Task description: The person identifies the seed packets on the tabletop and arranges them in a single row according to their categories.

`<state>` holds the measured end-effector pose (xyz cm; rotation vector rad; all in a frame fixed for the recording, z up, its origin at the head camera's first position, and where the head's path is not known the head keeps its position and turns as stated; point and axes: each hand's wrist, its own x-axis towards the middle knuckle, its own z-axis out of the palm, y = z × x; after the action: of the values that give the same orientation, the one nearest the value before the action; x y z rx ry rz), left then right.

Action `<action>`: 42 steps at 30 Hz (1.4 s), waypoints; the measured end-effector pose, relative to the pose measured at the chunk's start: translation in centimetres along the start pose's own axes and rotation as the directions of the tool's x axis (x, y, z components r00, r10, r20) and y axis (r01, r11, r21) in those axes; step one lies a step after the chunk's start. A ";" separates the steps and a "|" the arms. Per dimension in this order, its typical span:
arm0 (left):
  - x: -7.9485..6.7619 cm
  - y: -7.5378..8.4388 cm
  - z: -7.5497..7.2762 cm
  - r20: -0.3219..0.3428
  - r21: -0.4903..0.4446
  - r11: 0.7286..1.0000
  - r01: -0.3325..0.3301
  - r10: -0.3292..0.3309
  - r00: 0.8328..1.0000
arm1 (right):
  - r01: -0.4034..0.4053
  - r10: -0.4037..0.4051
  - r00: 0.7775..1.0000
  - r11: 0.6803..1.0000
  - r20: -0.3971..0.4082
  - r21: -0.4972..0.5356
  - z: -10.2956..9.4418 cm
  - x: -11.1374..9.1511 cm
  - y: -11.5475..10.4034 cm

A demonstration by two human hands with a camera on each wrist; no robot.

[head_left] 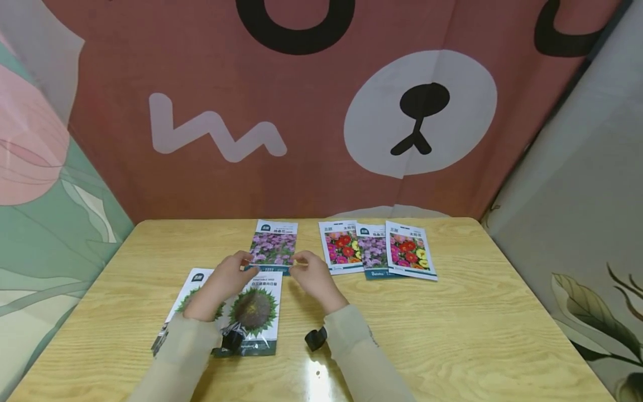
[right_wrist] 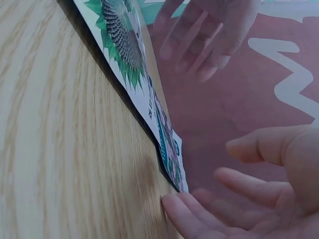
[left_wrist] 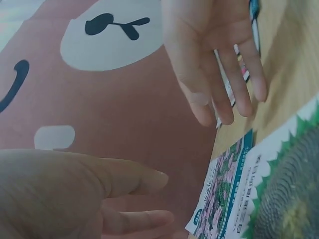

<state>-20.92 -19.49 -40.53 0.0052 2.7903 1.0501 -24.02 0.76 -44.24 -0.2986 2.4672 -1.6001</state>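
A seed packet with purple flowers (head_left: 273,245) lies near the back of the table, between the two hands. My left hand (head_left: 228,282) is at its lower left edge, fingers loosely bent and holding nothing. At the lower right edge is my right hand (head_left: 315,279); in the right wrist view its fingertips (right_wrist: 175,204) come close to the packet's edge, and contact is unclear. Just in front lies a sunflower seed packet (head_left: 253,310), overlapping the purple one's lower edge. Another sunflower packet (head_left: 187,287) sits to its left, partly hidden by the left hand and sleeve.
To the right at the back, two packets with red and yellow flowers (head_left: 341,248) (head_left: 411,251) flank a purple-flower packet (head_left: 373,254), overlapping it. A printed cloth (head_left: 301,184) hangs behind the wooden table (head_left: 452,340). Black wrist cameras (head_left: 315,339) sit at both cuffs.
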 end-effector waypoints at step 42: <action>4.6 -2.6 2.1 -0.081 -0.342 0.938 0.056 -0.089 0.993 | -0.019 0.052 0.986 0.980 -0.161 0.199 1.9 3.8 1.8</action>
<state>-25.00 -19.80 -44.52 -0.1923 2.6253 1.5347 -27.25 -1.21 -46.80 -0.0944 2.3871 -1.9063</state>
